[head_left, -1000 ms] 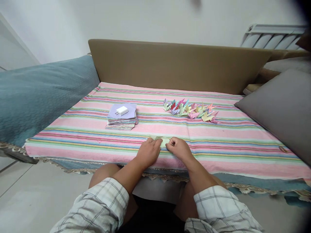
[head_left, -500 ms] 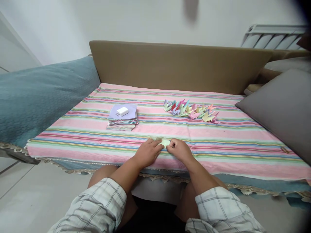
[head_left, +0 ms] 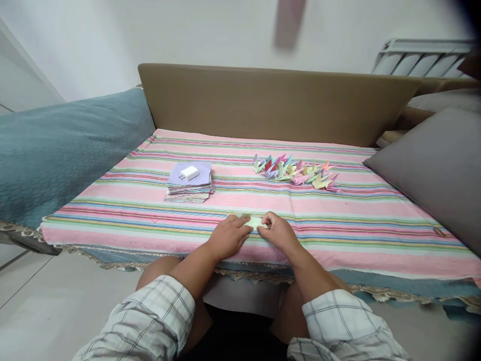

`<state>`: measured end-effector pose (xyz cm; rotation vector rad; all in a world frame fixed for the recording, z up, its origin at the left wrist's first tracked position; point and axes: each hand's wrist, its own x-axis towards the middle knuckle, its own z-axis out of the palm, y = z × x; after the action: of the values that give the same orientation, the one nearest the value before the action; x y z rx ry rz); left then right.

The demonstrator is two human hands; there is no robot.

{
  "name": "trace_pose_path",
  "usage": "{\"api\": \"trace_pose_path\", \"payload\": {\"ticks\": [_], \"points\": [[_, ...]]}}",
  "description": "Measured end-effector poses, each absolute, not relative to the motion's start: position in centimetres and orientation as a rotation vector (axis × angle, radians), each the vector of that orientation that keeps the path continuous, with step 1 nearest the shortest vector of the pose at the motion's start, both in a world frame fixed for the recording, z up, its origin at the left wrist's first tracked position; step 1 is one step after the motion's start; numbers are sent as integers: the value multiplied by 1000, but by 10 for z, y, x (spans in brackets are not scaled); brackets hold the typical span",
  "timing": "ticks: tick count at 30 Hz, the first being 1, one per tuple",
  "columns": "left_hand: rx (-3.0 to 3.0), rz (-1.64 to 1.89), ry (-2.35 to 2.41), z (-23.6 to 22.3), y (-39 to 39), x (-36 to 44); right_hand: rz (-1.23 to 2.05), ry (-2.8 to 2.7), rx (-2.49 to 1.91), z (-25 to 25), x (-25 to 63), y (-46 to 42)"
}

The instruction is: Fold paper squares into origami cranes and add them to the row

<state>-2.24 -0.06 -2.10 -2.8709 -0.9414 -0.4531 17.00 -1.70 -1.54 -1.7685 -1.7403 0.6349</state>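
A small piece of pale green origami paper [head_left: 254, 223] lies on the striped cloth in front of me, partly covered by my fingers. My left hand [head_left: 230, 234] rests over its left part, thumb and fingers closed on it and holding it down. At the right edge, the thumb and curled fingers of my right hand [head_left: 278, 230] pinch the paper. The creases are too small to make out. Beyond my right hand stands a cluster of several colourful folded paper cranes [head_left: 296, 171].
Left of the cranes is a stack of square paper [head_left: 190, 192], topped by a white charger plug [head_left: 189, 173]. Pink striped cloth [head_left: 124, 200] covers the seat. A brown backrest [head_left: 263, 103] rises behind, a blue armrest [head_left: 75, 140] stands left, and a grey cushion [head_left: 436, 165] leans at right.
My right hand's fingers have shifted slightly at the paper's right edge, and a little more of the pale green shows between the hands. My left hand stays in place.
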Motion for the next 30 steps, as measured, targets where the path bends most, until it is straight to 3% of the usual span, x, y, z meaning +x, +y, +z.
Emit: {"api": "trace_pose_path", "payload": {"ticks": [11,30], "points": [[-2783,-501,-997,-23,-9,-19,789,-1646,-1705,-20,173,-14],[-2726,-445,-1001,-27,-9,-18,770,-1663,-1732,-21,172,-12]]}}
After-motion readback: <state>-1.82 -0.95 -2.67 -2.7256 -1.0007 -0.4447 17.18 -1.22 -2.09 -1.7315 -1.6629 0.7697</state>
